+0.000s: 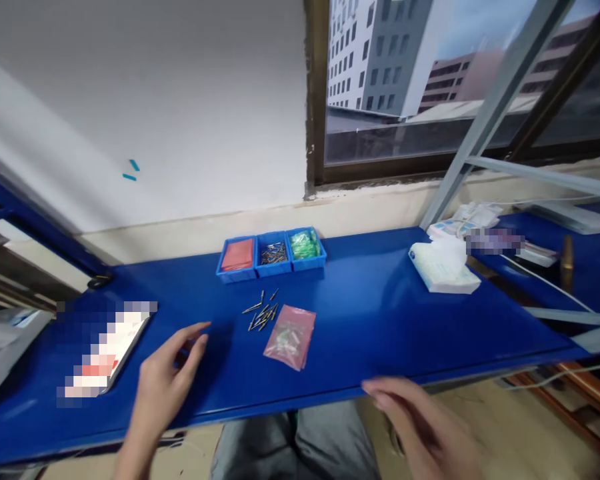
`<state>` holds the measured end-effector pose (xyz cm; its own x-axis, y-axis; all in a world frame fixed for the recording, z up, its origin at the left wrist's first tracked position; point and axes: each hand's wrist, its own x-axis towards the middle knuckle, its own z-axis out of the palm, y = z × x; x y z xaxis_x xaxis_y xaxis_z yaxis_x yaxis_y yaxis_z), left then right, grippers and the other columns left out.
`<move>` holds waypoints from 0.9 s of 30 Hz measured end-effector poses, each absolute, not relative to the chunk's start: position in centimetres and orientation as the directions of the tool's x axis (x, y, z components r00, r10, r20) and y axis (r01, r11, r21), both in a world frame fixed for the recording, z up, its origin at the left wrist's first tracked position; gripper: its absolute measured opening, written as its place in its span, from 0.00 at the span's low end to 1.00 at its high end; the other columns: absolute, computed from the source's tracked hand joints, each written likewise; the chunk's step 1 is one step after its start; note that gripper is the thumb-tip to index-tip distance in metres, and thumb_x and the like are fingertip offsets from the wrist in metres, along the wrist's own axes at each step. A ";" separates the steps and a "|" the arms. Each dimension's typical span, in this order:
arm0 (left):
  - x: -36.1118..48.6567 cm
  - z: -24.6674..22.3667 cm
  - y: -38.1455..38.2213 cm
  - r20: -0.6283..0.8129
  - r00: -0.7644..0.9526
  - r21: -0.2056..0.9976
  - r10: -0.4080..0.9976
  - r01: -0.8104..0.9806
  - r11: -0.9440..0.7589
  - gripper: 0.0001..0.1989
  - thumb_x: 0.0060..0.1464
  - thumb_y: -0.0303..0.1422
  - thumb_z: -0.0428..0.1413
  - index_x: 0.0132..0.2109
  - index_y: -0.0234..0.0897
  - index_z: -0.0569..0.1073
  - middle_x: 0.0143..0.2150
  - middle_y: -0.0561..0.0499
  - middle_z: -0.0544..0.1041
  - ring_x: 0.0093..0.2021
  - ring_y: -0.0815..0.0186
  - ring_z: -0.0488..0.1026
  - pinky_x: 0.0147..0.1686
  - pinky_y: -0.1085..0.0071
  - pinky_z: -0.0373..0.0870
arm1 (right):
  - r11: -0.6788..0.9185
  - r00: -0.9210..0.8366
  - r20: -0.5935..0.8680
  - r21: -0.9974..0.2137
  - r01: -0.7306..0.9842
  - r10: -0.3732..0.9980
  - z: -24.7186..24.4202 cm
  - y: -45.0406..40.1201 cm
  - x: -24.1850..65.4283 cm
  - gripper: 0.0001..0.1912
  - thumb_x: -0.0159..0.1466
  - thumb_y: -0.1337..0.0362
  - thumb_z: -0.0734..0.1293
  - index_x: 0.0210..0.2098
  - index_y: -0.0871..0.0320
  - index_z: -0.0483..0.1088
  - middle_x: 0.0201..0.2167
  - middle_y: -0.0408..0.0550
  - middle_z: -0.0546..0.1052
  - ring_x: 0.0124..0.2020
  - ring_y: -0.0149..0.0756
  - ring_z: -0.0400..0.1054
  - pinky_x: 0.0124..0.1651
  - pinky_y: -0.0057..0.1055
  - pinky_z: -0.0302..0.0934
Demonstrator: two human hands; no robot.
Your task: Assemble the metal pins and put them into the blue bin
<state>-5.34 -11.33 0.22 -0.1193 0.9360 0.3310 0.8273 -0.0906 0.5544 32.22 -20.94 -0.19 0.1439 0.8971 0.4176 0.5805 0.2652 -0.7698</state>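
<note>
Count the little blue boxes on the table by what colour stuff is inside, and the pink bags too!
Blue box with red stuff: 1
Blue box with metal pins: 1
Blue box with green stuff: 1
Pink bag: 1
Total: 4

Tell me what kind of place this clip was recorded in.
Probably a small-parts packing or assembly workstation. A blue workbench carries three small blue bins of sorted parts, loose metal pins and a pink bag, with both hands empty above it.
</note>
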 end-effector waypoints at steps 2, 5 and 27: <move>-5.2 -0.9 -11.5 0.340 -0.205 0.614 0.918 0.787 -0.052 0.24 0.59 0.52 0.52 0.51 0.39 0.76 0.34 0.51 0.78 0.29 0.66 0.73 0.28 0.75 0.68 | 0.464 -0.136 0.463 -0.731 0.501 0.876 1.6 -16.2 27.6 0.10 0.70 0.66 0.62 0.43 0.52 0.76 0.40 0.45 0.81 0.41 0.35 0.76 0.47 0.27 0.69; -5.2 -1.6 -11.5 0.346 -0.236 0.663 0.908 0.746 -0.059 0.22 0.61 0.50 0.52 0.51 0.39 0.76 0.33 0.53 0.77 0.28 0.67 0.71 0.27 0.75 0.67 | 0.628 -0.335 0.531 -0.643 0.439 0.778 3.2 -7.9 22.7 0.10 0.71 0.69 0.62 0.42 0.56 0.75 0.41 0.47 0.81 0.43 0.35 0.75 0.48 0.28 0.66; -1.4 -0.6 2.2 0.291 0.528 0.357 0.798 0.714 -0.602 0.13 0.68 0.32 0.47 0.53 0.40 0.73 0.46 0.49 0.79 0.42 0.63 0.78 0.43 0.69 0.73 | 0.371 -0.385 0.193 -0.802 0.468 0.903 -0.6 3.1 21.4 0.04 0.64 0.69 0.69 0.32 0.59 0.72 0.24 0.39 0.73 0.26 0.28 0.66 0.32 0.24 0.57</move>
